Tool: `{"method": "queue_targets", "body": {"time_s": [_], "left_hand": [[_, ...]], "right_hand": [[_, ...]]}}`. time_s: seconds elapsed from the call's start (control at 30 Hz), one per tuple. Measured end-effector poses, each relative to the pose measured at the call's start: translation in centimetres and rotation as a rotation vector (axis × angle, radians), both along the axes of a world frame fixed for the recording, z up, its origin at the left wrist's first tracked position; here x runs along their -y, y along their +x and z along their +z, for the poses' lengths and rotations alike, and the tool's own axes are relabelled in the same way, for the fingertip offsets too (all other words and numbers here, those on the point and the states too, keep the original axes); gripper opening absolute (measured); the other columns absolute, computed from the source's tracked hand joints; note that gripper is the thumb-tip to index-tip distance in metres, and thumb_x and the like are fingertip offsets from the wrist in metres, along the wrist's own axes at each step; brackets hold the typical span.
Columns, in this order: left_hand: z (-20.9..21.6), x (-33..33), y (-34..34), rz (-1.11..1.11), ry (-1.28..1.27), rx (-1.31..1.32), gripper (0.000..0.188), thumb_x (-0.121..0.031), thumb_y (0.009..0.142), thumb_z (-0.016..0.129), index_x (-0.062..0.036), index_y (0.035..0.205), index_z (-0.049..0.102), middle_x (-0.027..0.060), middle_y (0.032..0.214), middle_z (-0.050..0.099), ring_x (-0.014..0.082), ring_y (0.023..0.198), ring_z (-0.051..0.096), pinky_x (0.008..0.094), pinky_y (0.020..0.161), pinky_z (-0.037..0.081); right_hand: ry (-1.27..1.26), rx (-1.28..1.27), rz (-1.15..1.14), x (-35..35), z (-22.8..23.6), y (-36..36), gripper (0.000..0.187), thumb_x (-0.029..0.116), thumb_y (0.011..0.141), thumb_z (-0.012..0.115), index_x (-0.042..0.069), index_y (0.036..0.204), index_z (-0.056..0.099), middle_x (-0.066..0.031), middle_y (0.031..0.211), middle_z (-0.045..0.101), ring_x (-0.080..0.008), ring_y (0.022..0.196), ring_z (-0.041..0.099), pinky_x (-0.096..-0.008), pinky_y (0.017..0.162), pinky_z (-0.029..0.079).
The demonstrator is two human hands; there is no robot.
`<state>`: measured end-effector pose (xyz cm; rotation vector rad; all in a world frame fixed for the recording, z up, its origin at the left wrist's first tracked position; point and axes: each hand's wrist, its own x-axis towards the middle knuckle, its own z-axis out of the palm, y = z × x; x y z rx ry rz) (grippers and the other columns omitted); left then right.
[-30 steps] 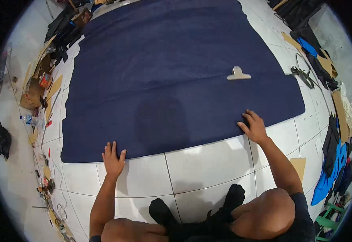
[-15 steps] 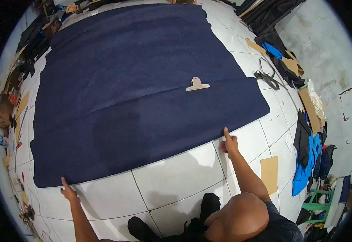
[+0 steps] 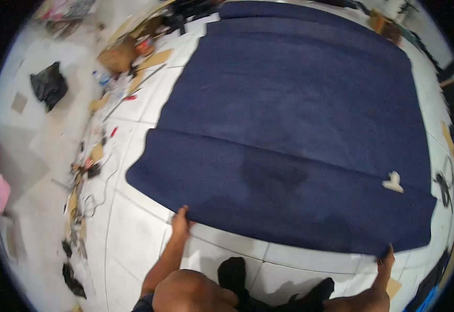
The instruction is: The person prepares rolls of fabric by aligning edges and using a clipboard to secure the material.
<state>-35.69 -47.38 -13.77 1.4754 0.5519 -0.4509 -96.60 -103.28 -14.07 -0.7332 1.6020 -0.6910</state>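
A large dark blue fabric sheet lies spread over the white tiled floor, with a fold or overlap line running across its nearer part. My left hand pinches its near edge toward the left, thumb on top and fingers mostly hidden under it. At the right end of that edge my right hand grips the fabric in the same way, thumb up. A pale wide-jawed clip rests on the fabric near the line, beyond my right hand; it looks blurred.
Along the left lie a brown box, a plastic bottle, cardboard scraps and thin cables. A black plastic bag sits farther left. At the right is a dark strap. My feet in black socks stand just before the fabric edge.
The view has swung left, so the fabric and clip appear farther right and the left-side clutter shows more. Both hands stay at the near edge.
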Motion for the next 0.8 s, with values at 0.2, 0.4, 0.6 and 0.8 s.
{"method": "queue_targets", "body": {"time_s": [0.2,0.4,0.6,0.8], "left_hand": [[3.8,-4.0,1.8,0.153,0.143,0.04,0.063,-0.031,0.081,0.067,0.0096,0.123,0.043,0.0188,0.114,0.057,0.0259,0.099,0.059,0.0356,0.078,0.053],[1.7,-11.0,11.5,0.286,0.093,0.194,0.058,-0.03,0.079,0.072,0.0106,0.115,0.051,0.0193,0.11,0.059,0.0271,0.098,0.06,0.0372,0.083,0.051],[3.9,-13.7,15.6,0.476,0.344,0.167,0.079,-0.033,0.077,0.074,0.0056,0.131,0.031,0.0234,0.118,0.052,0.0328,0.1,0.058,0.044,0.082,0.051],[6.0,-16.8,17.2,0.041,0.454,-0.036,0.05,-0.05,0.087,0.055,-0.0068,0.113,0.057,0.0076,0.1,0.06,0.022,0.088,0.057,0.0399,0.077,0.047]], "right_hand": [[-0.408,-1.007,0.323,1.6,1.2,0.4,0.057,0.027,0.081,0.07,-0.009,0.12,0.048,-0.0172,0.115,0.056,-0.0336,0.103,0.056,-0.0415,0.089,0.045],[-0.987,-1.032,1.241,-0.8,8.7,25.5,0.057,0.015,0.081,0.06,0.002,0.133,0.04,-0.0232,0.133,0.042,-0.0419,0.12,0.043,-0.0458,0.103,0.033],[-0.685,-1.028,1.666,-1.0,8.9,36.0,0.05,0.029,0.084,0.043,-0.002,0.123,0.046,-0.0228,0.126,0.045,-0.0395,0.124,0.038,-0.0482,0.107,0.026],[-0.626,-0.634,1.679,3.1,8.2,35.0,0.045,0.032,0.082,0.048,-0.002,0.112,0.053,-0.0195,0.124,0.046,-0.0362,0.115,0.046,-0.0458,0.102,0.034]]}}
